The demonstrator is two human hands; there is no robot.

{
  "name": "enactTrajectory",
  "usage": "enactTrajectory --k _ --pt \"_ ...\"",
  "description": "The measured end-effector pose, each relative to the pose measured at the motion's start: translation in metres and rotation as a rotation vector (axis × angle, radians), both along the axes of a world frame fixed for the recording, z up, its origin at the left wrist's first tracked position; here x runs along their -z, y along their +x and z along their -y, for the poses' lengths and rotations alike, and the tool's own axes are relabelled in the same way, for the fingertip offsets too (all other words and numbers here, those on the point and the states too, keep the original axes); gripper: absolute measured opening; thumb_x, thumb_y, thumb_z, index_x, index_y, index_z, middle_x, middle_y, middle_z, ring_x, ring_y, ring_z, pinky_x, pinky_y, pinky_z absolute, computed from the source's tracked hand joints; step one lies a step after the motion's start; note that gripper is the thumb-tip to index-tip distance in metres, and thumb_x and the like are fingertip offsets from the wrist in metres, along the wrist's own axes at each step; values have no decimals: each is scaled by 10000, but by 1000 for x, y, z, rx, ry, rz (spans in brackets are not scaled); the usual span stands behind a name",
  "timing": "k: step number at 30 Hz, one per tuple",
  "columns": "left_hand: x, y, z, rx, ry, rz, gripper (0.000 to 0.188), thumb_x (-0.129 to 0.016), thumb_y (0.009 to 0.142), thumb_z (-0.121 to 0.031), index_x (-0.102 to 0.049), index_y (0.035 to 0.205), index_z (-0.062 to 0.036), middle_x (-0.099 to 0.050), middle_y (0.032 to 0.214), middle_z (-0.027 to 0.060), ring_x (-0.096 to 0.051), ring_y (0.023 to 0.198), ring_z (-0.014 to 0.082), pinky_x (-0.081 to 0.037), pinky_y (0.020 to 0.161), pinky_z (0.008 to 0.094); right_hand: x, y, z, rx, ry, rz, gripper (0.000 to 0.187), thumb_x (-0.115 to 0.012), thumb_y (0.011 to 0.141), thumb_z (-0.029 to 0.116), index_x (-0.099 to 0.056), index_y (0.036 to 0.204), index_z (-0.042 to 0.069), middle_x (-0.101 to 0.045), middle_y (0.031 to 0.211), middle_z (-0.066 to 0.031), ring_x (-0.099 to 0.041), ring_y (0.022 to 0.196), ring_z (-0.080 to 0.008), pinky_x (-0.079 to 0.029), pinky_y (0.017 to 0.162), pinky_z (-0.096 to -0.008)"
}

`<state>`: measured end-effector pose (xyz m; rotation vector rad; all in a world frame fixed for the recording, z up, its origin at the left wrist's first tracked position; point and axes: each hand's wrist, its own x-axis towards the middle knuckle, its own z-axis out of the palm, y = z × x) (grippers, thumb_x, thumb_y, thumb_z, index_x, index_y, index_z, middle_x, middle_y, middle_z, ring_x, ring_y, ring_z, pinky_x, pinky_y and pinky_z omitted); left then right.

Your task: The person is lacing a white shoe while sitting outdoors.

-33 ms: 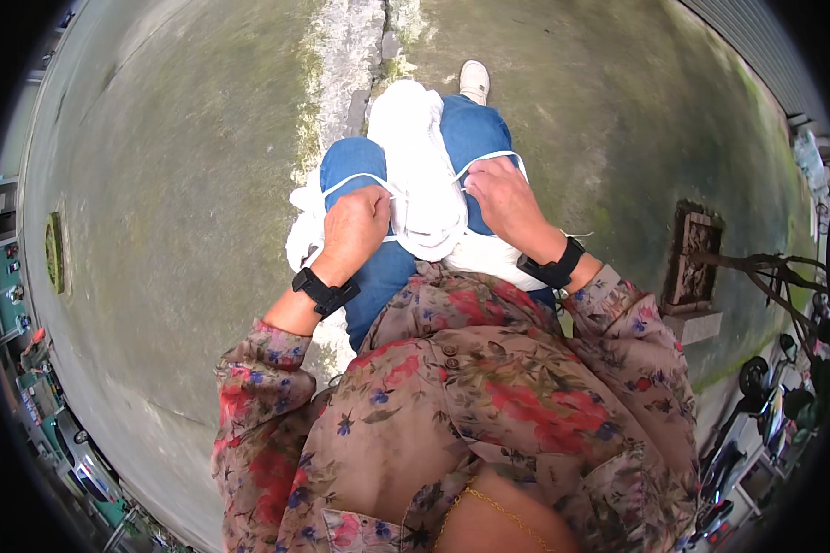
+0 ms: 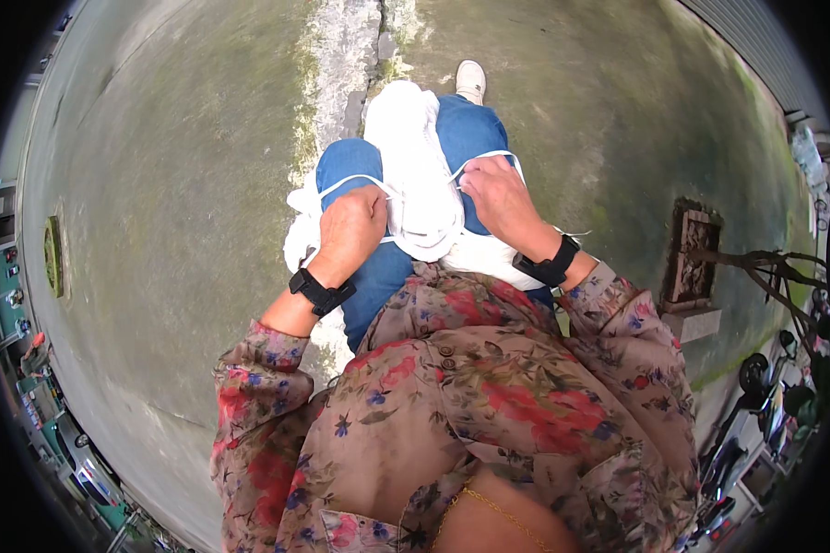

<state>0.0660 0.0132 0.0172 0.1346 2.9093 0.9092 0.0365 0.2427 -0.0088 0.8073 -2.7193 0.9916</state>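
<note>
A white shoe point(image 2: 404, 124) lies lengthwise across my lap, its toe pointing away from me and its opening close to my belly. At its left side my left hand point(image 2: 350, 224) is closed with the fingers curled in, and a white shoelace point(image 2: 355, 179) loops out over the left knee beside it. On the other side, my right hand point(image 2: 500, 196) pinches the lace, which arches over the right knee. The fingertips of both hands are partly hidden. White cloth point(image 2: 492, 256) lies under the shoe, over my blue trousers point(image 2: 466, 124).
Mossy concrete point(image 2: 184, 184) surrounds me, with a pale cracked strip point(image 2: 337, 64) running ahead. To the right are a brick-edged planter point(image 2: 690, 258) with a bare-branched tree point(image 2: 756, 263) and parked motorbikes point(image 2: 747, 415). A parked car point(image 2: 74, 442) stands at the left rim.
</note>
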Motion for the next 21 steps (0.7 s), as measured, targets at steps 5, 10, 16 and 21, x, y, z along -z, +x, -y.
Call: enactTrajectory --k 5,10,16,21 --pt "-10 -8 -1 268 -290 -178 38 -547 702 -61 -569 703 -30 -569 669 138 -579 647 313 -469 532 403 2 -2 4 47 84 -3 79 -549 725 58 -616 685 49 -549 815 -74 -491 822 -256 -366 682 -370" --pt "-12 -16 -8 398 -357 -266 38 -543 699 -47 -574 693 -26 -567 661 124 -572 657 301 -463 534 383 -4 -4 3 -83 204 77 106 -548 711 47 -646 715 87 -535 758 -62 -499 812 -243 -346 675 -371" --pt "2 -11 -4 202 -219 -199 75 -602 730 -106 -612 709 -35 -585 641 120 -552 650 298 -450 572 380 -9 2 8 -20 297 8 76 -596 730 147 -644 769 103 -530 751 -56 -501 803 -240 -365 663 -375" --pt "-10 13 -17 151 -311 -375 198 -674 713 -191 -621 827 -39 -591 710 86 -507 741 261 -369 626 365 -17 14 13 14 328 -59 117 -609 746 187 -631 795 83 -518 722 -74 -498 781 -245 -370 649 -370"
